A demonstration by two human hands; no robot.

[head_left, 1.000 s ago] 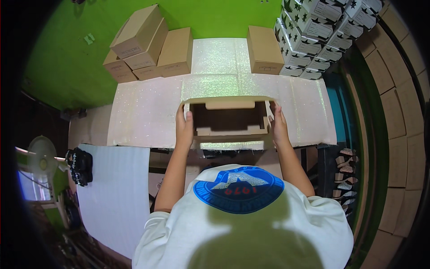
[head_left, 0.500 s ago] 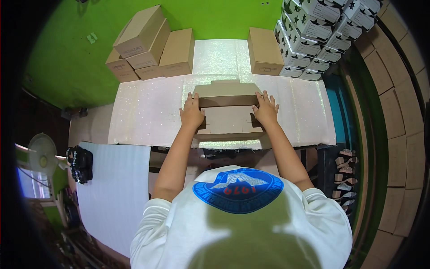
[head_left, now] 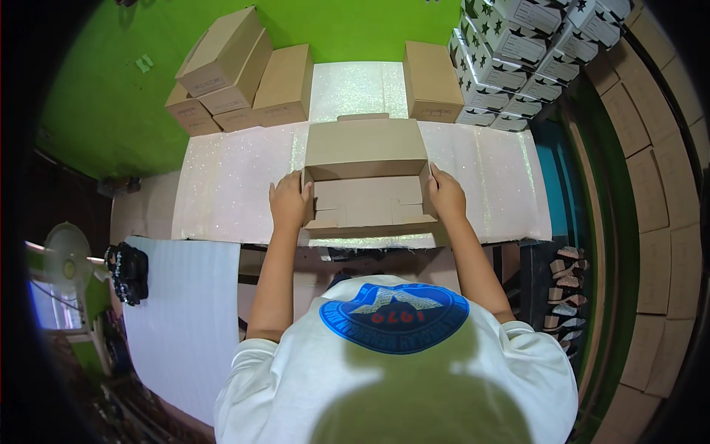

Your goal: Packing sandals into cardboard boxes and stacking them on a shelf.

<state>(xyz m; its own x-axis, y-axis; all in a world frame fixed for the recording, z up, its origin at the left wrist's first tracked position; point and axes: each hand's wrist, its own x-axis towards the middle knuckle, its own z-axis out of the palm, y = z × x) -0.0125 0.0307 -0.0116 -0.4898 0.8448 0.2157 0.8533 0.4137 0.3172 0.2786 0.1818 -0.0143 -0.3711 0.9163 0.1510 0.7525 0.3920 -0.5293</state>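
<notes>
A brown cardboard box lies open on the white glittery table covering in front of me. Its hinged lid stands raised on the far side, with a narrow tuck flap along the top. Nothing lies inside. My left hand holds the left side wall, thumb toward the inner face and fingers along the outside. At the opposite end, my right hand grips the right side wall in much the same way; some of its fingers are hidden.
Closed brown boxes are stacked at the back left, and another brown box stands at the back right beside piled star-patterned boxes. A white side table is at the left, near a fan. Several shoes sit at the right.
Both hands have moved apart from the inner corners to the box's outer sides. The side walls now stand up, and the lid shows more of its face.
</notes>
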